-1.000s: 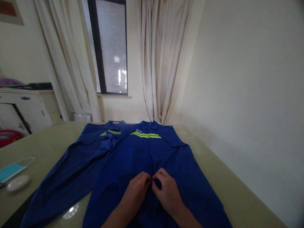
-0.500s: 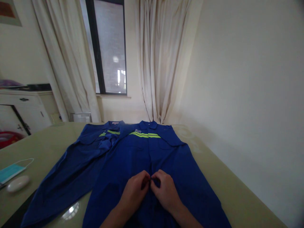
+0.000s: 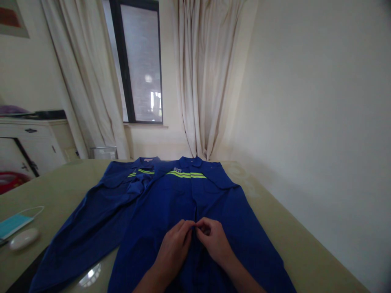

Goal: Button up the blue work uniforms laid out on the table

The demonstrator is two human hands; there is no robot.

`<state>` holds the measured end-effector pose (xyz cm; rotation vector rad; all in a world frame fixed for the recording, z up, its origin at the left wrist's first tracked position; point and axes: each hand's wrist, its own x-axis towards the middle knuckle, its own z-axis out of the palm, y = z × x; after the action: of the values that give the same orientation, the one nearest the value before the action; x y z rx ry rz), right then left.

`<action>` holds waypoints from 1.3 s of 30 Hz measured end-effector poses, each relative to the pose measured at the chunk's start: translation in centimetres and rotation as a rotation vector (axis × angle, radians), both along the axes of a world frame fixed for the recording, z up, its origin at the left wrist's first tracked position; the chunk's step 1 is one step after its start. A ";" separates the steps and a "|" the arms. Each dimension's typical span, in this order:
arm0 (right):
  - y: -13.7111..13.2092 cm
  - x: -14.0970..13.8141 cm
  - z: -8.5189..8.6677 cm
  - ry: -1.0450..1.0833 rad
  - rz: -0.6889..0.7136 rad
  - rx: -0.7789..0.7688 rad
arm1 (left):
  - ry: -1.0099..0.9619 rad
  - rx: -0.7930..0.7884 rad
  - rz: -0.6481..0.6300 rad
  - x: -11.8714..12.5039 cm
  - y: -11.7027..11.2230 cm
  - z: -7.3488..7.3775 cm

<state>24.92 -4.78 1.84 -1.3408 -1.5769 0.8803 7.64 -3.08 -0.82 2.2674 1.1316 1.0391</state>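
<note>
A dark blue work jacket [image 3: 165,203] with yellow-green reflective stripes lies spread on the table, its collar towards the far edge. My left hand [image 3: 175,242] pinches the cloth at the jacket's front opening. Fingertip to fingertip with it, my right hand [image 3: 214,238] pinches the other side of the same opening. The fingers hide whether a button is between them. To the left, partly beneath this jacket, lies a second blue work jacket [image 3: 88,219] with similar stripes.
On the pale green table [image 3: 70,179], a light blue face mask [image 3: 15,225] and a white oval object [image 3: 24,239] lie at the left. A wall [image 3: 320,142] runs along the right side. Behind stand curtains [image 3: 201,73] and a white cabinet [image 3: 39,138].
Both hands have shifted slightly and lifted the cloth a little at the front opening. The left fingers have closed more tightly together. The jackets lie much as before.
</note>
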 end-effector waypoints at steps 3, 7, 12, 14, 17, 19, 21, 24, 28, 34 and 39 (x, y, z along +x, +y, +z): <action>0.2 0.2 -0.3 -0.006 -0.002 0.003 | -0.058 -0.007 -0.006 0.0 0.0 0.0; -0.4 0.0 0.0 -0.169 -0.031 0.125 | -0.128 -0.117 0.022 -0.1 0.1 0.6; -0.9 -0.4 0.1 -0.343 -0.078 0.172 | -0.167 -0.268 0.025 -0.1 0.1 1.7; -1.0 -0.4 0.0 -0.397 -0.079 0.186 | -0.200 -0.310 0.026 0.0 0.0 1.8; -1.0 -0.4 0.0 -0.459 -0.067 0.196 | -0.233 -0.349 0.014 0.1 0.1 1.7; -1.0 -0.3 0.1 -0.484 -0.057 0.194 | -0.235 -0.356 0.001 0.0 0.2 1.6; -1.0 -0.2 0.2 -0.496 -0.053 0.194 | -0.244 -0.370 -0.009 0.0 0.4 1.6; -1.1 -0.1 0.4 -0.482 -0.051 0.204 | -0.257 -0.389 -0.012 -0.3 0.6 1.8; -1.0 0.0 0.6 -0.408 -0.063 0.195 | -0.178 -0.340 -0.045 -0.7 0.7 2.3; -0.3 0.1 0.1 -0.205 -0.089 0.096 | 0.019 -0.138 -0.112 -1.0 0.9 1.6; 0.8 0.2 -0.9 0.100 -0.068 -0.131 | 0.218 0.150 -0.066 -1.0 0.8 0.6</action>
<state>25.10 -3.99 0.90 -1.4109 -1.4096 1.0072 6.64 -2.31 -0.21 2.5704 1.0845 0.8949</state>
